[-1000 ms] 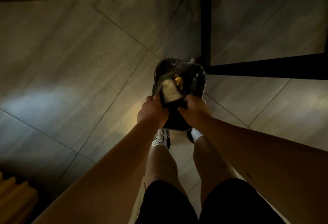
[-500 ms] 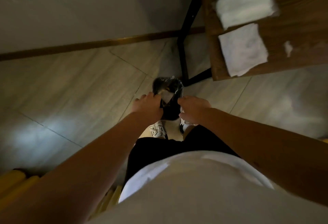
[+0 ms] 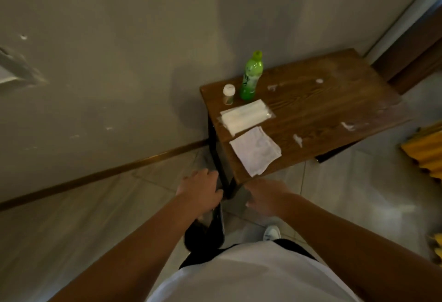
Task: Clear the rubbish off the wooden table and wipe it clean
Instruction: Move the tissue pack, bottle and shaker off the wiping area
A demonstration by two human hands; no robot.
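The wooden table (image 3: 323,110) stands against the wall, ahead and to the right. On it are a green bottle (image 3: 250,79), a small white-capped jar (image 3: 229,94), a pack of tissues (image 3: 246,116) and a folded white cloth (image 3: 256,149) at the near corner. White paper scraps (image 3: 297,139) lie scattered across the top. My left hand (image 3: 201,189) grips the top of a black rubbish bag (image 3: 208,230), which hangs by my leg below the table corner. Just under the table's near edge, my right hand (image 3: 267,196) is blurred, fingers apart and empty.
The table's black metal leg (image 3: 215,158) is right beside my left hand. A yellow ribbed object (image 3: 425,151) lies on the tiled floor to the right. A door frame (image 3: 406,19) rises behind the table's far right corner.
I have straightened up from the floor, so the view lifted to the table top. My right hand let go of the bag and came away; my left hand lifted the bag.
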